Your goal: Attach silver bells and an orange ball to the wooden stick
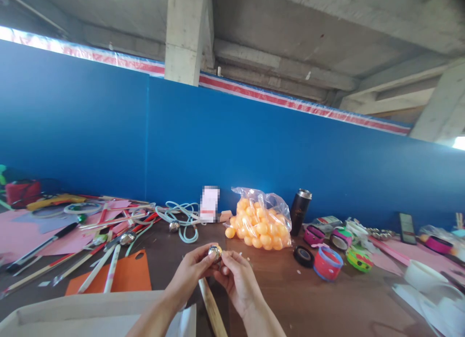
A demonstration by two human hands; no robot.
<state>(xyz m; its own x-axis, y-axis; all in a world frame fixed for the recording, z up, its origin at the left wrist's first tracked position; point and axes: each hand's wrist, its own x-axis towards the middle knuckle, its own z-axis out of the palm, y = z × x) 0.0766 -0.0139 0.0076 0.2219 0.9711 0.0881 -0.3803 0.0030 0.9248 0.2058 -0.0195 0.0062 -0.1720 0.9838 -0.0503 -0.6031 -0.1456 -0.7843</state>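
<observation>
A shiny silver ball (215,251) sits between the fingertips of both hands, above the brown table. My left hand (196,265) is closed, with its thumb and fingers against the ball's left side. From the right, my right hand (234,274) pinches at the same ball; the fingertips partly cover it, so I cannot make out any smaller part between them. Under the hands lies a wooden stick (211,308), pointing toward me. Another silver ball (174,226) rests near a coil of pale blue tubing (189,234).
A clear bag of orange balls (259,225) stands behind my hands, beside a black bottle (301,211). A white tray (83,303) occupies the front left, near an orange sheet (134,274) and several sticks. Tape rolls (328,263) and a white cup-like roll (423,275) are rightward.
</observation>
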